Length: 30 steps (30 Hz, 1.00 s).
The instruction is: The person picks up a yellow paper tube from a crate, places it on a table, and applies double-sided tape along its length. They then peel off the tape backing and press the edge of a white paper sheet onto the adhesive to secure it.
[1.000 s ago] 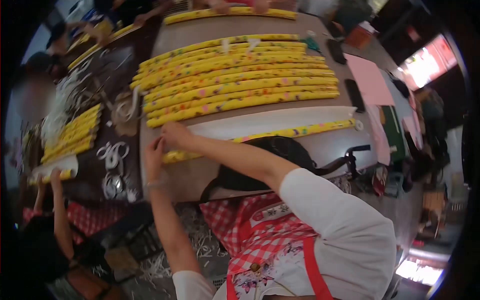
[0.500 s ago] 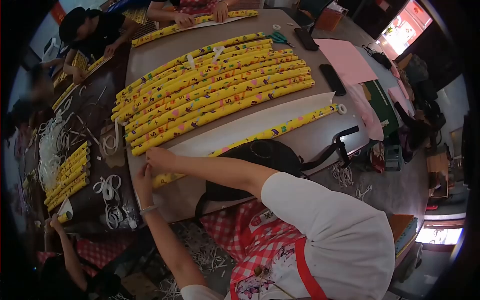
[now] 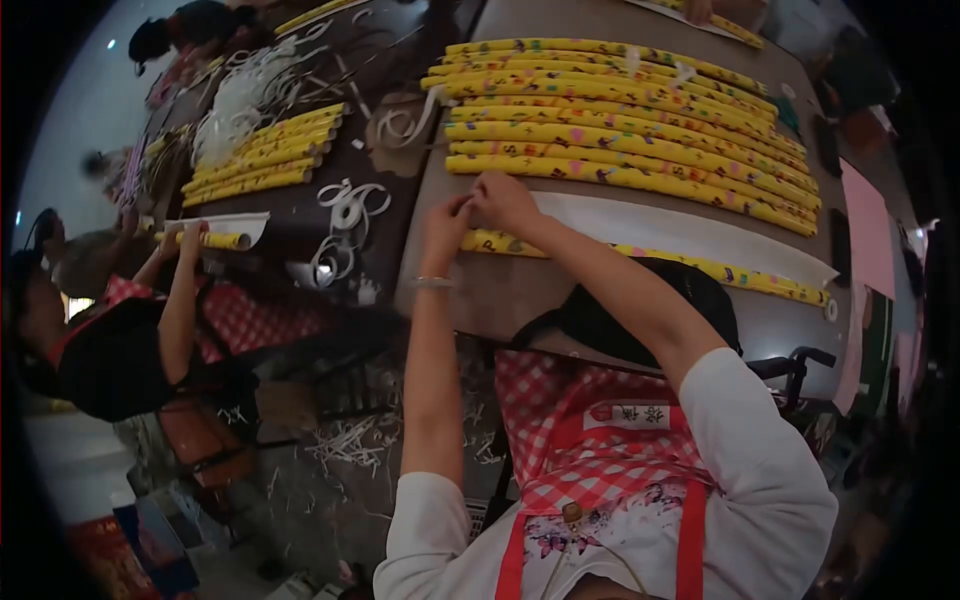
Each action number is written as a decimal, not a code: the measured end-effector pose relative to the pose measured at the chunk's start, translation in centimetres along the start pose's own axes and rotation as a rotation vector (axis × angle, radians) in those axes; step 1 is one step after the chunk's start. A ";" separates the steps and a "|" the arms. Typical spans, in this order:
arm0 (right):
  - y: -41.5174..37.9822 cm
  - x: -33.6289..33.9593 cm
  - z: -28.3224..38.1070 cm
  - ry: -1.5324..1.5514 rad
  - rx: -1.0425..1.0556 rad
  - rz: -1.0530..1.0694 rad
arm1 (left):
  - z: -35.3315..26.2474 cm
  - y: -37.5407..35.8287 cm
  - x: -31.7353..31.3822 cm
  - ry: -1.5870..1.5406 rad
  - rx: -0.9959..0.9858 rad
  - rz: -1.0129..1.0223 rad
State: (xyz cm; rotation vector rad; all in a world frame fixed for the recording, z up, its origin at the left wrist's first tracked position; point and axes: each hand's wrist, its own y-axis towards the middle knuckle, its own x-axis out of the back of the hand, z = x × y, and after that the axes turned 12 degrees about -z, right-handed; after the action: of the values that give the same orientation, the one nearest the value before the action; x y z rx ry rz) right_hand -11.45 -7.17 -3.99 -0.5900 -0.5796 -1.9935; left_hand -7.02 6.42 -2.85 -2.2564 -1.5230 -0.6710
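Note:
My left hand and my right hand meet at the fingertips, both pinched closed. Whatever is between them is too small to make out. They are over the left end of a white-backed sheet, whose near edge is wound into a yellow patterned tube. My right forearm crosses over the tube and hides part of it. Just beyond my hands lie several finished yellow patterned tubes, side by side. At the tube's right end sits a small white ring, which looks like a tape roll.
A black bag lies on the table's near edge, beside my right arm. On the darker table to the left are white strip coils and a pile of yellow tubes. A co-worker's hands hold another tube there. Pink sheets lie at right.
The view has swung to the left, so the tables appear shifted right. My hands stay together at the sheet's left end. The co-worker at left holds a tube with a white sheet showing beside it.

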 end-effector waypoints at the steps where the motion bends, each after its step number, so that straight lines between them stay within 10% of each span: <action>1: 0.0 0.2 -0.1 0.013 0.008 -0.002 | 0.3 0.0 -0.2 0.003 -0.029 -0.033; 30: 0.0 0.2 -1.1 0.068 0.156 -0.035 | -0.8 -0.5 -0.9 0.036 -0.037 -0.229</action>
State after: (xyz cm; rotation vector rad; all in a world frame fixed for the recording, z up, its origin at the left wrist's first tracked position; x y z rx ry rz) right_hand -11.77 -8.01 -4.73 -0.4182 -0.7003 -1.9721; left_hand -7.94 5.51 -2.63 -2.1023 -1.7816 -0.8052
